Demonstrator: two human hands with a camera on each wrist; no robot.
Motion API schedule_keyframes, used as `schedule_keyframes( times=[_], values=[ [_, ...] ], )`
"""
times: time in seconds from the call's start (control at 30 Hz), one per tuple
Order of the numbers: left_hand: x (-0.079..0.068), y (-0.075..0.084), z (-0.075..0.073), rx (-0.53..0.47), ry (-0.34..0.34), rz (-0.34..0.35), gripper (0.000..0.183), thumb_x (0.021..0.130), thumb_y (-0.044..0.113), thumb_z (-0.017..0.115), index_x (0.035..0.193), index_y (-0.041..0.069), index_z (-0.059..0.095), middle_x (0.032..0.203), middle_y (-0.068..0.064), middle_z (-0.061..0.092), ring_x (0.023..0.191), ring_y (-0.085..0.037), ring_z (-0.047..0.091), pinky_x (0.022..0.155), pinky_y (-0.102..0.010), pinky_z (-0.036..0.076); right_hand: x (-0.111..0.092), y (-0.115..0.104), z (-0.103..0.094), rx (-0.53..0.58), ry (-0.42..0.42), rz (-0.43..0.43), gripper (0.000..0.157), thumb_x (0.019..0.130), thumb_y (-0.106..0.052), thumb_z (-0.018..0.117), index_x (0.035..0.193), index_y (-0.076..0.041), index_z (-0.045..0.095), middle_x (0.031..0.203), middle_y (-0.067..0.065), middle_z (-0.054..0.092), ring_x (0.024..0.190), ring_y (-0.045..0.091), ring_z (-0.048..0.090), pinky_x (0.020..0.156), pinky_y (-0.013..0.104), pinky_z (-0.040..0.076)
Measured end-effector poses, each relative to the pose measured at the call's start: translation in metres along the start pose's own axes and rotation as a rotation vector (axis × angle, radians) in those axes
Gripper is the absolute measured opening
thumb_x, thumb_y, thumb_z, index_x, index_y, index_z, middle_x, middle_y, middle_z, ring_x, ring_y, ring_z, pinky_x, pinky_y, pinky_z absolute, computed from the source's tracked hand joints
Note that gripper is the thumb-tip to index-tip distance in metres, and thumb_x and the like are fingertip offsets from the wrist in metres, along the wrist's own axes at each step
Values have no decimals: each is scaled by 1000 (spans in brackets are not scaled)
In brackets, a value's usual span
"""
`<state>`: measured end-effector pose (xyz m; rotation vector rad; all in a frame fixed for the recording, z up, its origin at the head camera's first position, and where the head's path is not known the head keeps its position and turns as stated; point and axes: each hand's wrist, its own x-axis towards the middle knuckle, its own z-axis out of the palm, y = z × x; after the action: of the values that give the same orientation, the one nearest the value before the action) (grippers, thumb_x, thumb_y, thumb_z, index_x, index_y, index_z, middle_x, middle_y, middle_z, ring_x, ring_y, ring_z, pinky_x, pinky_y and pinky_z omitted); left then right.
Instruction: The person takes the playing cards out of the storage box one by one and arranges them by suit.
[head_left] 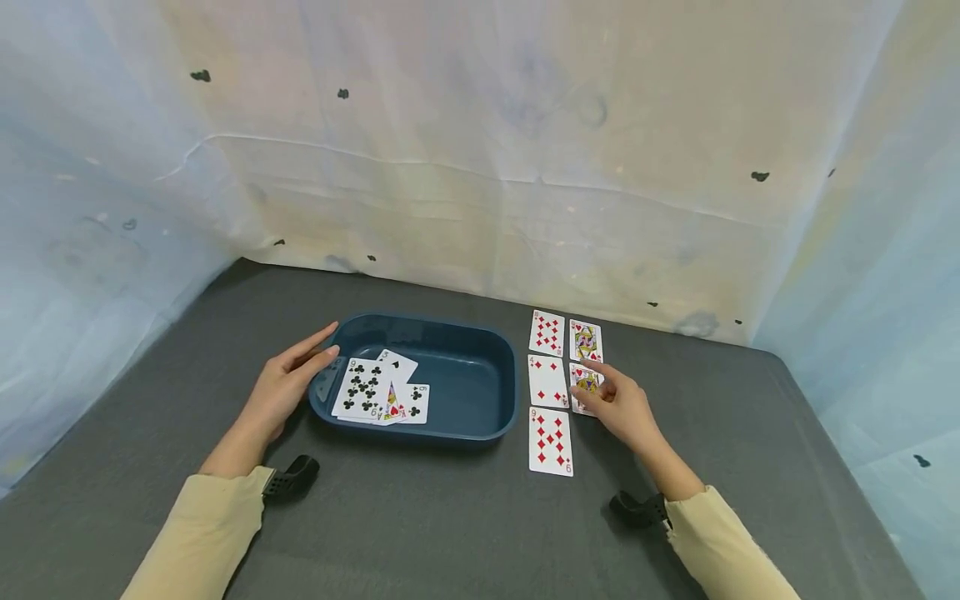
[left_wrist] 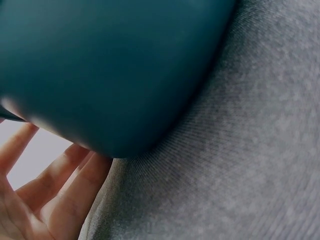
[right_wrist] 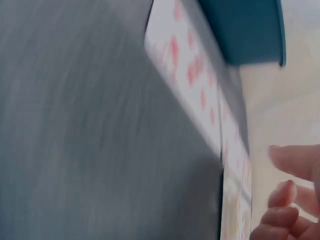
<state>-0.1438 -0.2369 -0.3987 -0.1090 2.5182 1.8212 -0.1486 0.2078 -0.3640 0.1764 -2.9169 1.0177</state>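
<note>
At the left end of a dark blue tray (head_left: 480, 433), my left hand (head_left: 281, 387) touches the rim with fairly straight fingers. The left wrist view shows its fingers (left_wrist: 75, 192) against the tray's outer wall. My right hand (head_left: 618, 408) hovers over a red face card (head_left: 584, 379), partly covering it. Its thumb and forefinger are apart, with no card between them. Beside it lie the four of diamonds (head_left: 548, 382) and the nine of diamonds (head_left: 551, 442). Behind these are another diamond card (head_left: 547, 333) and a second face card (head_left: 586, 340).
Overlapping cards lie in the tray's left part, among them the nine of clubs (head_left: 362, 388), a three (head_left: 399, 364) and another club card (head_left: 417, 403). A dark grey cloth covers the table (head_left: 450, 517). Pale curtains (head_left: 480, 167) hang at the back and sides.
</note>
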Motion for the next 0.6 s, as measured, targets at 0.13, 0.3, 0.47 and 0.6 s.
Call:
schedule_keyframes(
  times=[0.13, 0.3, 0.47, 0.6],
  values=[
    [-1, 0, -1, -4, -3, 1, 60, 95, 52, 52, 149, 33, 34, 142, -17, 45, 120, -30, 45, 77, -23, 44, 3, -21, 15, 149, 42, -37, 47, 90, -21, 69, 133, -7, 57, 65, 3, 51, 51, 5, 37, 50, 24, 33],
    [-1, -1, 0, -12, -3, -7, 59, 95, 51, 52, 149, 33, 34, 144, -17, 43, 123, -32, 44, 79, -24, 44, 4, -48, 29, 309, 51, -74, 45, 89, -17, 70, 131, -8, 58, 72, 5, 55, 57, 6, 44, 52, 22, 36],
    [-1, 0, 0, -12, -1, -17, 59, 95, 50, 52, 149, 34, 34, 144, -17, 42, 124, -32, 43, 82, -28, 43, 5, -73, 39, 431, 56, -89, 40, 89, -17, 69, 128, -13, 61, 77, 7, 57, 60, 8, 47, 53, 21, 37],
    [0, 1, -1, -12, -3, -23, 59, 95, 51, 52, 149, 34, 34, 145, -18, 42, 125, -33, 43, 84, -30, 42, 8, -93, 48, 478, 27, -106, 39, 89, -18, 69, 127, -12, 62, 77, 7, 57, 61, 10, 48, 55, 22, 38]
  ],
)
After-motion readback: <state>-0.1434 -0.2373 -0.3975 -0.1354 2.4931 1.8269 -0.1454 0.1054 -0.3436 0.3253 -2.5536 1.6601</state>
